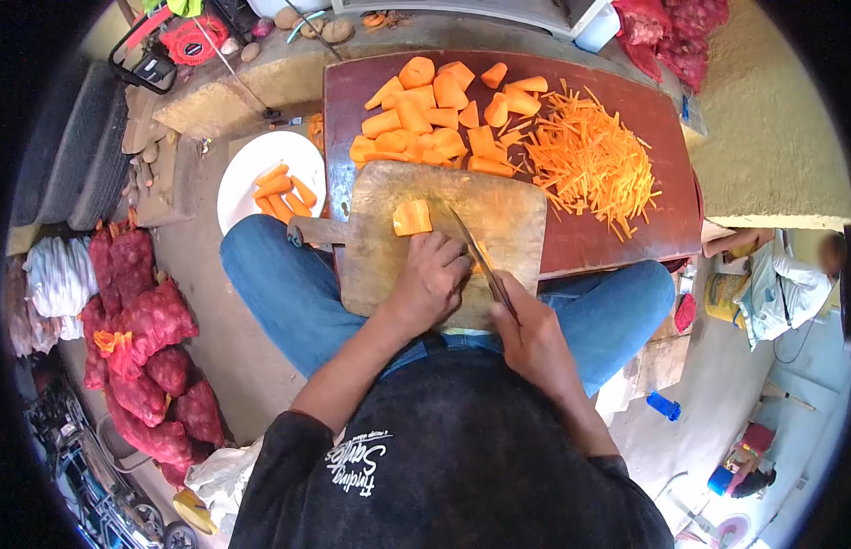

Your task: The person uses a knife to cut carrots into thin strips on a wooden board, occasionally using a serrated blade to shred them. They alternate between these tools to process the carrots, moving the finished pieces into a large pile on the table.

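On a worn wooden cutting board (375, 265) across my lap, my left hand (433, 274) is closed, its curled fingers pressing down on carrot mostly hidden beneath them. A squared carrot chunk (412, 218) lies just beyond its knuckles. My right hand (528, 320) grips the handle of a knife (476, 245), whose blade slants across the board beside my left fingertips. Thin carrot slivers (483, 260) show along the blade's right side. Beyond the board sit a heap of peeled carrot chunks (414, 114) and a pile of carrot sticks (592, 157).
The board rests partly on a dark red table (663, 188). Left of it stands a white bowl (238, 188) holding several carrot pieces (277, 189). Red mesh sacks (156, 329) line the floor at left. Another person (796, 274) is at far right.
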`<action>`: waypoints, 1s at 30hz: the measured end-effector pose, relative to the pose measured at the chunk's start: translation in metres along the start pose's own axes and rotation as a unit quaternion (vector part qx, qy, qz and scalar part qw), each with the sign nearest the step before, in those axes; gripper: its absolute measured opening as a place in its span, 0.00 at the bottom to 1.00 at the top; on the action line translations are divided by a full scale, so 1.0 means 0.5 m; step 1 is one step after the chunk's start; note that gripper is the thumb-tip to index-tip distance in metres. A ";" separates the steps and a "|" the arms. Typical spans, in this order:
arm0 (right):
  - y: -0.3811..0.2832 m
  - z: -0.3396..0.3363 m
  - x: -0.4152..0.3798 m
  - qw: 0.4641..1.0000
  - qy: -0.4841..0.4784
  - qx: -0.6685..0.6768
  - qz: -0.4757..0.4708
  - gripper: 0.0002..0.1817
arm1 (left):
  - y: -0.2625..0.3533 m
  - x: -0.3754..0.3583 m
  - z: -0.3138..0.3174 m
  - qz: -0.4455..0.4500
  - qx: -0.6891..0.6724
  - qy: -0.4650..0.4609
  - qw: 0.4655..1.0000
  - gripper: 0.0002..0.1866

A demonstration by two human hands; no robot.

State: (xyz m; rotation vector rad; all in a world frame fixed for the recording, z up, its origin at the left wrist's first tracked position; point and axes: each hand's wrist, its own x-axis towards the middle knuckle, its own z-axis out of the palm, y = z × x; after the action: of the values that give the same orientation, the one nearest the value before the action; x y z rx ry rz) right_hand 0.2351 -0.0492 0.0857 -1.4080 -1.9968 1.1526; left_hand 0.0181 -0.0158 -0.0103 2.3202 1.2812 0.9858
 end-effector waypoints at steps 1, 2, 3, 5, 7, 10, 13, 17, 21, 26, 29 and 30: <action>-0.004 -0.003 -0.010 1.000 -0.008 0.011 0.010 0.25 | 0.000 -0.003 0.001 -0.006 0.001 0.003 1.000 0.16; -0.003 0.000 -0.013 1.000 -0.003 -0.006 0.002 0.24 | 0.003 -0.008 0.005 -0.015 0.000 0.008 1.000 0.16; 0.001 0.008 -0.019 1.000 0.001 -0.021 -0.004 0.24 | 0.005 -0.009 0.007 -0.015 -0.001 0.015 1.000 0.16; 0.004 0.020 -0.018 0.999 0.004 -0.032 -0.011 0.24 | 0.006 -0.006 0.008 -0.008 -0.004 0.027 1.000 0.16; 0.004 0.024 0.013 1.000 -0.001 -0.023 -0.019 0.24 | 0.007 -0.008 0.006 -0.007 -0.003 0.020 1.000 0.16; -0.011 0.003 0.003 0.999 -0.003 0.034 -0.002 0.22 | -0.001 -0.006 0.005 0.005 0.005 0.019 1.000 0.16; 0.004 0.018 -0.014 1.000 0.003 0.012 -0.016 0.22 | 0.001 -0.013 0.011 -0.006 0.005 0.023 1.000 0.15; 0.001 0.015 0.008 1.000 -0.011 0.016 0.007 0.21 | 0.008 -0.008 0.003 -0.014 -0.008 0.012 1.000 0.15; -0.007 0.009 -0.005 0.999 -0.007 0.039 0.003 0.20 | 0.004 -0.009 0.014 -0.004 0.004 0.036 0.999 0.14; -0.013 0.006 0.003 0.998 -0.025 0.043 0.038 0.20 | 0.013 -0.004 0.002 -0.012 0.006 0.023 1.000 0.14; -0.016 0.008 -0.002 0.998 -0.013 0.056 0.012 0.21 | 0.011 -0.009 0.007 -0.005 0.010 0.033 0.999 0.15; -0.014 0.011 0.002 0.998 -0.016 0.056 0.015 0.21 | 0.013 -0.010 0.006 -0.009 0.007 0.034 0.999 0.15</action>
State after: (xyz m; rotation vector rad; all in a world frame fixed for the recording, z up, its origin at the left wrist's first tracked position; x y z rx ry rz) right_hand 0.2268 -0.0513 0.0883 -1.3753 -1.9060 1.2861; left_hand 0.0225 -0.0234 -0.0110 2.2997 1.3373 1.0607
